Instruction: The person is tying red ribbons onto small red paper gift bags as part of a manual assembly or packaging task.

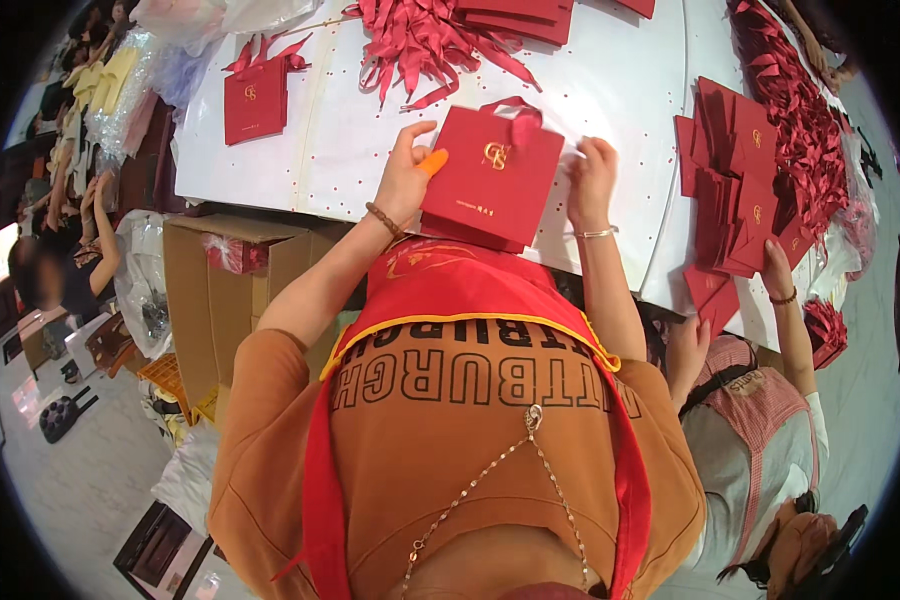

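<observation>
A flat red paper gift bag (pixel 495 180) with gold print and a red ribbon at its top lies in front of me at the table's near edge. My left hand (pixel 406 180), an orange cover on one fingertip, grips the bag's left side. Another red layer shows beneath its lower edge. Just off the bag's right edge is my right hand (pixel 592 180), its fingers loosely bent and slightly blurred, with nothing visible in them. The bag's ribbon (pixel 526 125) hangs over its upper right part.
A heap of red ribbons (pixel 410 45) and more red bags (pixel 520 18) lie beyond on the white table (pixel 340 150). One bag (pixel 255 103) lies to the left. At right, a co-worker's hands (pixel 686 350) handle stacked red bags (pixel 735 180). An open cardboard box (pixel 195 300) stands at left.
</observation>
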Available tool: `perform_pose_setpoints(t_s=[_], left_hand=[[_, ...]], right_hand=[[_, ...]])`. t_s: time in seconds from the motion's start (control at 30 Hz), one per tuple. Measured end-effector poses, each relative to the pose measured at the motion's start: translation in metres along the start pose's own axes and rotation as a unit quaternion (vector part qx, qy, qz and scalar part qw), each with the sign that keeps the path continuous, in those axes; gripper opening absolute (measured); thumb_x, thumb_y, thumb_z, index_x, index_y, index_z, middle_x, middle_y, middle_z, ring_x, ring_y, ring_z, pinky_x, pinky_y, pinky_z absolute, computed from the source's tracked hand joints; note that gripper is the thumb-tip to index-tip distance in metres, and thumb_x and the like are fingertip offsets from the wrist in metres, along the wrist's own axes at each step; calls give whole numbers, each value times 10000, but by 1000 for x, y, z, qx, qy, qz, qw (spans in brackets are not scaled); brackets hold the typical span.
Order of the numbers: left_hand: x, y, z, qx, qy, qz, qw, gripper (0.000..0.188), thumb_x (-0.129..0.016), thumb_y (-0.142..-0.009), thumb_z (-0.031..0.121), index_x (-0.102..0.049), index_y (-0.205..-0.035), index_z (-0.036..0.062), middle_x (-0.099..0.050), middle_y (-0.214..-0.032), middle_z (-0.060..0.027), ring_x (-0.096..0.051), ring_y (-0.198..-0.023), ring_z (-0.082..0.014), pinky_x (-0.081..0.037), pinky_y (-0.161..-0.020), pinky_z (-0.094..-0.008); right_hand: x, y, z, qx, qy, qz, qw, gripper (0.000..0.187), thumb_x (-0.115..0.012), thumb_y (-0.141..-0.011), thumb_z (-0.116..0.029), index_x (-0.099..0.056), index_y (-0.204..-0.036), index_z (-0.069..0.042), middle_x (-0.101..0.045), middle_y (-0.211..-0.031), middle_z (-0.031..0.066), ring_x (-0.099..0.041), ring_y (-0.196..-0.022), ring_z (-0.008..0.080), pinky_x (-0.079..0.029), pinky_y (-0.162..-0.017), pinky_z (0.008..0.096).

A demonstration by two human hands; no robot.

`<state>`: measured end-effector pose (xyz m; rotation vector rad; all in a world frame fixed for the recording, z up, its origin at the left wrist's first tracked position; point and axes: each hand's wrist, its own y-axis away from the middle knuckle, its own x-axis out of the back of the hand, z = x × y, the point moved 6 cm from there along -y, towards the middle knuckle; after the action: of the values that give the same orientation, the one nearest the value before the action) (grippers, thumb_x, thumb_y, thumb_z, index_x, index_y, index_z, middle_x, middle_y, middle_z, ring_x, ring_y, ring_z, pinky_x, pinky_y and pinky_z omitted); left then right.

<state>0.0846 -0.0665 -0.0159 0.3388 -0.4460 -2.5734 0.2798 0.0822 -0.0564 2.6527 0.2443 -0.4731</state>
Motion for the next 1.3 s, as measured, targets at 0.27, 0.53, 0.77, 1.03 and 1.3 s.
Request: perform_pose_setpoints(t_s=[0.27,0.53,0.77,1.03,1.3], left_hand=[[17,0,-4,-71,-453,-3,889,383,-595,-800,205,-469,-1146,98,-602,-708,-116,-575,-627,-287,-440,-582,-364],[65,-74,-1,-219,-584,161,764,177,-560,-821,208,-587,-932,73,-562,-876,-124,-563,-811,-292,-445,-677,-386],[63,-30,19,-148,-466,3,872,104,-605,-776,155,-573,-761,57,-569,-875,-100,-535,-834,-262,-432,-699,-351],[64,47,64,-114,-75,-192,972,224,-629,-775,115,-477,-622,53,-592,-1075,-155,-510,-677,-121,-421,-644,-247],[66,34,86,-170,164,-111,965,199,-566,-819,145,-472,-666,60,-534,-1144,-235,-436,-614,-76,-379,-605,-206]], right_hand=[[-87,68,-36,393,501,-382,670,180,-632,-754,-135,-611,-929,-100,-601,-878,54,-538,-820,194,-422,-707,304],[-93,58,-15,371,524,-351,682,222,-629,-723,-135,-602,-934,-70,-559,-956,79,-512,-888,260,-417,-764,353],[-87,51,-11,325,497,-327,735,208,-621,-750,-142,-599,-934,-47,-560,-937,103,-530,-856,287,-432,-753,370],[-93,38,-9,229,508,-336,760,227,-624,-767,-170,-613,-948,-34,-579,-875,123,-550,-828,295,-446,-730,362],[-94,31,-1,137,519,-334,775,304,-664,-733,-188,-610,-981,-22,-603,-848,124,-578,-796,256,-456,-715,350]])
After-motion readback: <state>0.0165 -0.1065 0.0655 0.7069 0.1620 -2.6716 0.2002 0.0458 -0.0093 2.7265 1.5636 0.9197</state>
